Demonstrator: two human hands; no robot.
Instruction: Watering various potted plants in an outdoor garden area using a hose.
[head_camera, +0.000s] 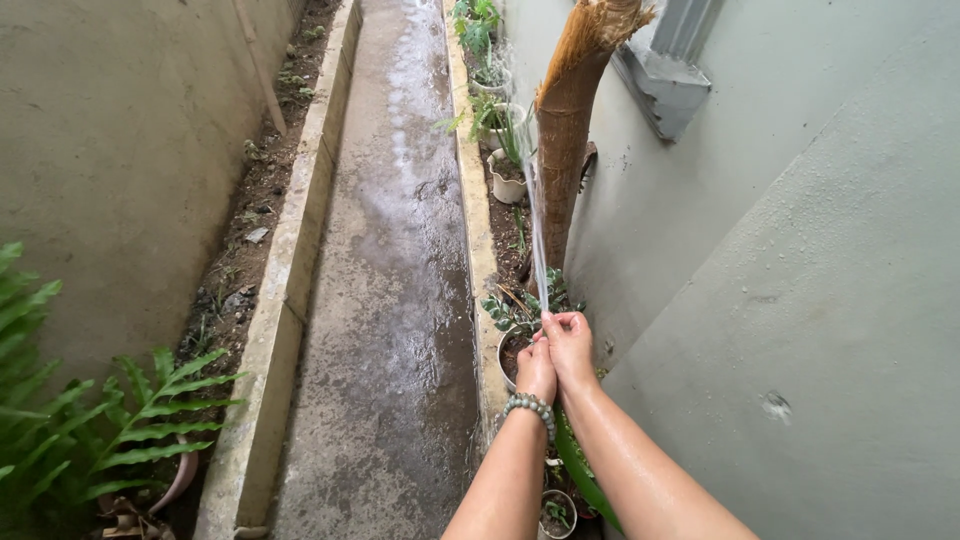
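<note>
Both forearms reach up from the lower middle of the frame, wet, hands pressed together. The right hand (570, 345) is clenched shut around a green hose (580, 465), spraying a water jet (533, 210) upward. The left hand (537, 372), with a bead bracelet (530, 406), is curled closed against it.

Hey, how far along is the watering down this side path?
Done: the concrete path is wet along its length. In hand: both hands, left hand and right hand, pinch a green hose, spraying water toward the white pots by the trunk. Left: the left soil bed looks drier.
</note>
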